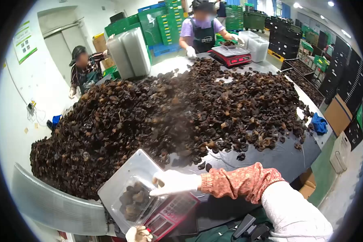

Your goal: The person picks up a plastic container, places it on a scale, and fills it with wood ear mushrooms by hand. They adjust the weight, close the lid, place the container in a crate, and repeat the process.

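Observation:
My right hand (174,182), in a white glove, reaches over the right side of a clear plastic tray (123,183). Its thumb and fingers are apart, with nothing visible between them. Inside the tray lie several dark brown wood ear mushrooms (134,201). The tray rests at a slant on a red electronic scale (171,215), whose keypad and display face me. My left hand (138,234), also gloved, is at the bottom edge near the tray's lower corner. Its fingers are curled; what they hold, if anything, is hidden.
A large heap of wood ear mushrooms (149,117) covers the table (230,161). Stacked clear trays (56,201) stand at left. Across the table, one person (203,30) works at another red scale (232,58); a second person (84,70) is at left. A blue cloth (319,124) lies at right.

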Tool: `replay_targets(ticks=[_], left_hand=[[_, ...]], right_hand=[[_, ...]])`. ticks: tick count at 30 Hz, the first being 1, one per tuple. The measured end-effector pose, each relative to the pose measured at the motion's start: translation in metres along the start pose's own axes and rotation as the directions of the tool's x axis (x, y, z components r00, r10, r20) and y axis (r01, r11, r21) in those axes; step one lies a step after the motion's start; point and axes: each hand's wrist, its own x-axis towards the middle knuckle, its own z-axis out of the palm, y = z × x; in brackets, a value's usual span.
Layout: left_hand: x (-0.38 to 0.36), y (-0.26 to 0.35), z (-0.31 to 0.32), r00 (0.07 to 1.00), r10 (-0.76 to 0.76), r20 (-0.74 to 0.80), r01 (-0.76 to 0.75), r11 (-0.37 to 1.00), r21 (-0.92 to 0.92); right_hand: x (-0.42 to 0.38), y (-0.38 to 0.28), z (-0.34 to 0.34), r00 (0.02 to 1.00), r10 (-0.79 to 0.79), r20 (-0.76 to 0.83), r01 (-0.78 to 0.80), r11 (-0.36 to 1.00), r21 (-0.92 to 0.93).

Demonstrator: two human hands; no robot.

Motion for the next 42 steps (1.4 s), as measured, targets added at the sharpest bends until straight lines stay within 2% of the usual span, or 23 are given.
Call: replay_targets(ticks=[1, 4, 7, 8, 11, 12, 15, 20, 23, 26, 27, 29, 30, 32, 33, 34, 35, 36, 38, 39, 41, 42], left_hand=[[0.0, 0.003, 0.005, 0.999, 0.009, -0.036, -0.007, 0.998, 0.064], [-0.003, 0.009, 0.016, 0.995, 0.011, -0.101, -0.003, 0.997, 0.081], [-0.003, 0.009, 0.013, 0.995, -0.002, -0.099, 0.005, 0.999, 0.033], [-0.003, 0.009, 0.012, 0.996, -0.002, -0.093, 0.005, 0.999, 0.033], [-0.001, 0.009, 0.012, 0.993, 0.016, -0.114, -0.009, 0.998, 0.061], [-0.001, 0.011, 0.014, 0.991, 0.026, -0.128, -0.016, 0.997, 0.077], [-0.002, 0.01, 0.025, 0.964, 0.051, -0.262, -0.02, 0.993, 0.12], [-0.002, 0.003, 0.018, 0.982, 0.049, -0.183, -0.031, 0.995, 0.099], [-0.005, 0.007, 0.03, 0.974, -0.004, -0.228, 0.028, 0.994, 0.101], [-0.005, 0.02, 0.027, 0.988, -0.118, -0.101, 0.131, 0.982, 0.134], [-0.009, 0.02, 0.021, 0.984, -0.165, -0.066, 0.173, 0.976, 0.131], [-0.011, 0.009, 0.036, 0.983, -0.005, -0.184, 0.043, 0.978, 0.202], [-0.01, 0.013, 0.047, 0.99, 0.027, -0.139, 0.008, 0.97, 0.243], [-0.013, 0.014, 0.058, 0.977, 0.055, -0.204, -0.003, 0.969, 0.247], [-0.015, 0.021, 0.066, 0.974, -0.003, -0.229, 0.068, 0.958, 0.28], [-0.02, 0.019, 0.072, 0.975, 0.068, -0.212, 0.02, 0.922, 0.387], [-0.028, 0.015, 0.076, 0.973, 0.068, -0.22, 0.011, 0.941, 0.338], [-0.041, 0.016, 0.084, 0.978, 0.055, -0.199, 0.007, 0.955, 0.297], [-0.063, 0.013, 0.08, 0.975, 0.129, -0.179, -0.06, 0.936, 0.348], [-0.073, 0.008, 0.071, 0.982, 0.114, -0.15, -0.074, 0.964, 0.254], [-0.091, 0.013, 0.075, 0.946, 0.303, -0.119, -0.292, 0.951, 0.097], [-0.103, 0.018, 0.077, 0.928, 0.344, -0.14, -0.34, 0.939, 0.053]], right_hand=[[0.002, 0.007, 0.003, 0.989, 0.108, 0.103, -0.129, 0.967, 0.22], [0.007, 0.021, 0.007, 0.971, 0.069, 0.229, -0.183, 0.832, 0.523], [0.005, 0.018, 0.01, 0.957, 0.101, 0.273, -0.24, 0.803, 0.545], [-0.001, 0.015, 0.01, 0.949, 0.143, 0.279, -0.272, 0.821, 0.503], [0.01, 0.029, 0.021, 0.941, 0.121, 0.316, -0.279, 0.804, 0.525], [0.0, 0.017, 0.02, 0.967, 0.118, 0.226, -0.219, 0.838, 0.5], [0.0, 0.011, 0.024, 0.966, 0.182, 0.181, -0.236, 0.908, 0.346], [-0.002, 0.02, 0.027, 0.97, 0.208, 0.128, -0.242, 0.891, 0.385], [-0.012, 0.019, 0.02, 0.962, 0.202, 0.185, -0.267, 0.838, 0.476], [-0.019, 0.022, 0.009, 0.941, 0.174, 0.291, -0.316, 0.763, 0.564], [-0.026, 0.019, -0.002, 0.959, 0.061, 0.276, -0.197, 0.845, 0.497], [-0.033, 0.021, -0.002, 0.953, 0.075, 0.294, -0.254, 0.726, 0.639], [-0.038, 0.008, -0.006, 0.93, 0.205, 0.307, -0.358, 0.699, 0.619], [-0.043, 0.01, -0.006, 0.929, 0.192, 0.316, -0.355, 0.704, 0.616], [-0.039, 0.032, -0.003, 0.923, 0.06, 0.381, -0.348, 0.554, 0.756], [-0.041, 0.022, -0.002, 0.933, 0.175, 0.315, -0.355, 0.595, 0.721], [-0.047, 0.009, -0.001, 0.947, 0.222, 0.233, -0.321, 0.69, 0.648], [-0.054, -0.007, 0.007, 0.967, 0.212, 0.145, -0.255, 0.729, 0.635], [-0.062, -0.01, 0.011, 0.992, 0.021, 0.127, -0.098, 0.769, 0.632], [-0.069, -0.027, 0.02, 0.992, -0.058, 0.111, -0.014, 0.829, 0.559], [-0.064, -0.045, 0.03, 0.974, -0.128, 0.184, -0.003, 0.814, 0.581], [-0.067, -0.054, 0.039, 0.968, -0.152, 0.201, 0.011, 0.822, 0.57]])
